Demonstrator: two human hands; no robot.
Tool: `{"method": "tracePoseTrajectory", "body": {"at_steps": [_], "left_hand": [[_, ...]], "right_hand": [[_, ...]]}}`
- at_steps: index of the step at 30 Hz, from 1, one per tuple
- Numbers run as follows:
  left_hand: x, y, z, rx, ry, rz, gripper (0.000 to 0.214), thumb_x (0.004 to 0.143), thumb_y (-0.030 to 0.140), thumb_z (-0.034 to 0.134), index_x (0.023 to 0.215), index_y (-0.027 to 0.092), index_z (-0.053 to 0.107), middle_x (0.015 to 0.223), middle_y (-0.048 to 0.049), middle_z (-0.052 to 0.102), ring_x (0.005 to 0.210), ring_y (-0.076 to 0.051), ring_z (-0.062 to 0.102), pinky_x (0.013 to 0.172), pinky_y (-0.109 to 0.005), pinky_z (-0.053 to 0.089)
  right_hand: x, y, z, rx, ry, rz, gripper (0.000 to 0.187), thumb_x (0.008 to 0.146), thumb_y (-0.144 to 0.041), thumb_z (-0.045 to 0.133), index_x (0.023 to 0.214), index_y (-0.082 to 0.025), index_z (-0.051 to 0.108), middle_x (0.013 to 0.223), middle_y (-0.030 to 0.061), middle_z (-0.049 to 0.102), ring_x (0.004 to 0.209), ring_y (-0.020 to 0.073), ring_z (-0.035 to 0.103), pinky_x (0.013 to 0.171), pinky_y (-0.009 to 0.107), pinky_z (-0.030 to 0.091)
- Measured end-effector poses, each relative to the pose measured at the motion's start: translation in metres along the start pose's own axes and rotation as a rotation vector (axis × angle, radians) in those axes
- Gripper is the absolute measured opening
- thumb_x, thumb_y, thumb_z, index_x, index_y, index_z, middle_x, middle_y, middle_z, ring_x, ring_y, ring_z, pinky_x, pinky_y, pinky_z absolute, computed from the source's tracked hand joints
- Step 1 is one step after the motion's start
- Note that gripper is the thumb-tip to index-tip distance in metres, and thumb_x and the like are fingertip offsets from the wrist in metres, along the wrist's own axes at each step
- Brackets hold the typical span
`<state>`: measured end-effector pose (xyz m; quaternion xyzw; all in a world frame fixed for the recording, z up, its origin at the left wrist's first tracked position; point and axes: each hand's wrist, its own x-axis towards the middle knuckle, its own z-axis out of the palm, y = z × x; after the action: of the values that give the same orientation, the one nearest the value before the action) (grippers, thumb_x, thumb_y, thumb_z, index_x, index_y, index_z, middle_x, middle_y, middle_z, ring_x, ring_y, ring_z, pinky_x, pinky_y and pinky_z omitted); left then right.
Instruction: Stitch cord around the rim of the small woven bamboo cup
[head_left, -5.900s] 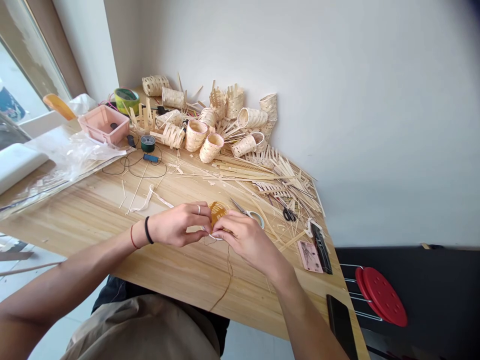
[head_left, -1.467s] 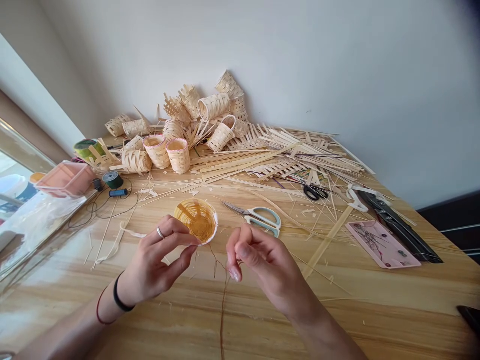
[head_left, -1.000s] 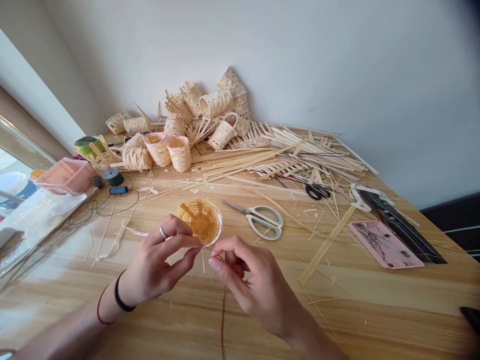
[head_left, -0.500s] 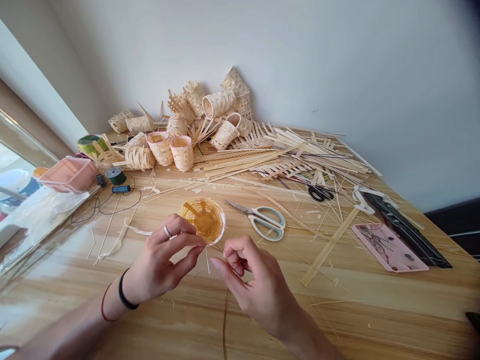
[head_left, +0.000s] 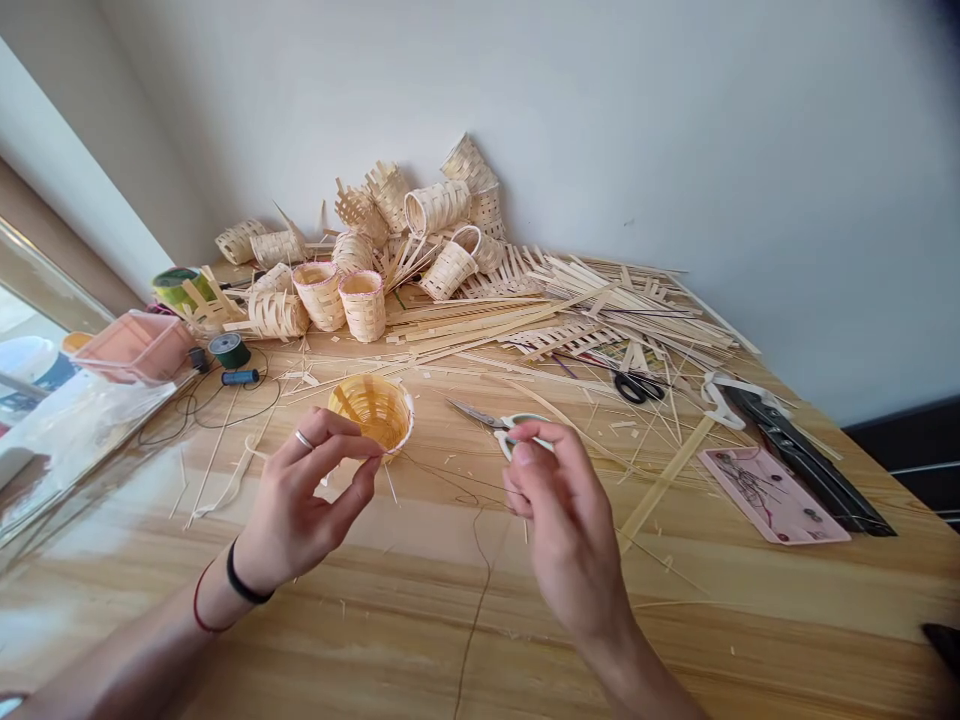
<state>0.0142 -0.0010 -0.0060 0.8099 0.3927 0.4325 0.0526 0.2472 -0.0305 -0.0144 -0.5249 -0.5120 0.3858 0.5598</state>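
Note:
A small round woven basket (head_left: 369, 410), golden inside with white binding along its right rim, is tilted with its mouth toward me. My left hand (head_left: 319, 490) pinches its near rim between thumb and fingers. A short white strand end pokes out below that pinch. From the rim a thin dark thread (head_left: 439, 470) stretches to my right hand (head_left: 559, 520), whose fingers are closed on it; whether a needle is in them I cannot make out. More thread (head_left: 484, 590) trails down the table to the front edge. Light-handled scissors (head_left: 484, 415) lie partly behind my right hand.
Woven baskets (head_left: 364, 305) and loose bamboo strips (head_left: 592, 290) are piled along the wall. A green thread spool (head_left: 229, 350) and pink bin (head_left: 135, 345) stand left. To the right lie black scissors (head_left: 637, 386), a pink tray (head_left: 772, 500) of needles and a black-handled tool (head_left: 810, 460).
My right hand has moved right and slightly up, away from the rim, drawing the thread out. My left hand and the basket have shifted left and a little up.

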Motion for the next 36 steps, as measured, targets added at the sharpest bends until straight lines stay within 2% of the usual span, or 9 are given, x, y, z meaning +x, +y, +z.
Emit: {"method": "tracePoseTrajectory", "body": {"at_steps": [3, 5, 7, 10, 14, 19, 23, 29, 36], "left_hand": [[0.000, 0.000, 0.000, 0.008, 0.010, -0.011, 0.012, 0.094, 0.009, 0.066, 0.098, 0.019, 0.069, 0.092, -0.0011, 0.063, 0.087, -0.012, 0.062, 0.079, -0.025, 0.053], [0.001, 0.000, -0.001, 0.012, 0.014, -0.012, 0.012, 0.094, 0.009, 0.066, 0.098, 0.019, 0.069, 0.092, -0.0010, 0.063, 0.087, -0.012, 0.062, 0.079, -0.025, 0.053], [0.001, 0.000, -0.001, 0.014, 0.011, -0.001, 0.011, 0.094, 0.009, 0.066, 0.098, 0.019, 0.069, 0.091, -0.0011, 0.063, 0.086, -0.012, 0.062, 0.078, -0.026, 0.054], [0.001, 0.002, 0.000, 0.007, 0.002, 0.029, 0.012, 0.094, 0.009, 0.066, 0.099, 0.019, 0.069, 0.091, -0.0014, 0.063, 0.085, -0.012, 0.062, 0.076, -0.026, 0.054], [0.000, 0.004, 0.003, -0.011, 0.007, 0.072, 0.015, 0.093, 0.006, 0.066, 0.100, 0.019, 0.069, 0.092, -0.0015, 0.064, 0.084, -0.012, 0.062, 0.076, -0.026, 0.054], [-0.002, 0.007, 0.005, -0.020, -0.001, 0.087, 0.016, 0.093, 0.005, 0.066, 0.101, 0.019, 0.069, 0.093, -0.0017, 0.064, 0.085, -0.012, 0.063, 0.076, -0.025, 0.053], [-0.003, 0.010, 0.006, -0.027, -0.030, 0.113, 0.017, 0.092, 0.004, 0.066, 0.102, 0.018, 0.068, 0.092, -0.0014, 0.063, 0.085, -0.012, 0.062, 0.078, -0.026, 0.053], [-0.004, 0.010, 0.008, -0.017, -0.028, 0.118, 0.018, 0.093, 0.004, 0.066, 0.103, 0.019, 0.067, 0.094, -0.0012, 0.063, 0.085, -0.012, 0.061, 0.079, -0.027, 0.053], [-0.003, 0.006, 0.006, 0.040, 0.022, 0.059, 0.016, 0.094, 0.007, 0.067, 0.102, 0.020, 0.068, 0.093, -0.0010, 0.063, 0.084, -0.012, 0.062, 0.078, -0.027, 0.053]], "right_hand": [[0.007, 0.006, -0.004, 0.051, 0.102, 0.038, 0.019, 0.103, -0.046, 0.057, 0.103, -0.026, 0.054, 0.062, -0.0094, 0.036, 0.053, 0.0116, 0.031, 0.051, 0.026, 0.029], [0.010, 0.009, -0.006, -0.006, 0.168, -0.006, 0.019, 0.102, -0.045, 0.058, 0.104, -0.026, 0.056, 0.070, -0.0058, 0.047, 0.061, 0.0137, 0.044, 0.059, 0.028, 0.039], [0.012, 0.011, -0.007, -0.122, 0.216, -0.085, 0.021, 0.103, -0.046, 0.056, 0.108, -0.025, 0.057, 0.091, 0.0017, 0.061, 0.083, 0.0190, 0.059, 0.077, 0.036, 0.048], [0.011, 0.011, -0.006, -0.335, 0.224, -0.284, 0.024, 0.104, -0.041, 0.054, 0.121, -0.024, 0.056, 0.123, 0.0113, 0.058, 0.115, 0.0270, 0.058, 0.099, 0.049, 0.048], [0.007, 0.004, -0.002, -0.509, 0.078, -0.536, 0.031, 0.102, -0.023, 0.059, 0.132, -0.025, 0.054, 0.127, 0.0132, 0.052, 0.127, 0.0292, 0.051, 0.105, 0.053, 0.049], [-0.006, 0.005, 0.010, -0.455, -0.247, -0.674, 0.040, 0.098, -0.003, 0.059, 0.130, -0.028, 0.058, 0.119, 0.0077, 0.053, 0.113, 0.0216, 0.058, 0.097, 0.040, 0.054], [-0.014, 0.012, 0.020, -0.410, -0.285, -0.661, 0.040, 0.097, -0.003, 0.061, 0.128, -0.027, 0.057, 0.105, 0.0048, 0.052, 0.095, 0.0192, 0.058, 0.084, 0.036, 0.055], [-0.015, 0.015, 0.022, -0.313, -0.069, -0.545, 0.048, 0.095, -0.006, 0.057, 0.135, -0.027, 0.042, 0.090, -0.0008, 0.045, 0.074, 0.0166, 0.048, 0.070, 0.033, 0.050], [-0.002, 0.015, 0.006, -0.367, -0.063, -0.265, 0.022, 0.096, -0.020, 0.056, 0.114, -0.025, 0.044, 0.087, -0.0028, 0.045, 0.068, 0.0141, 0.050, 0.064, 0.030, 0.049]]}}
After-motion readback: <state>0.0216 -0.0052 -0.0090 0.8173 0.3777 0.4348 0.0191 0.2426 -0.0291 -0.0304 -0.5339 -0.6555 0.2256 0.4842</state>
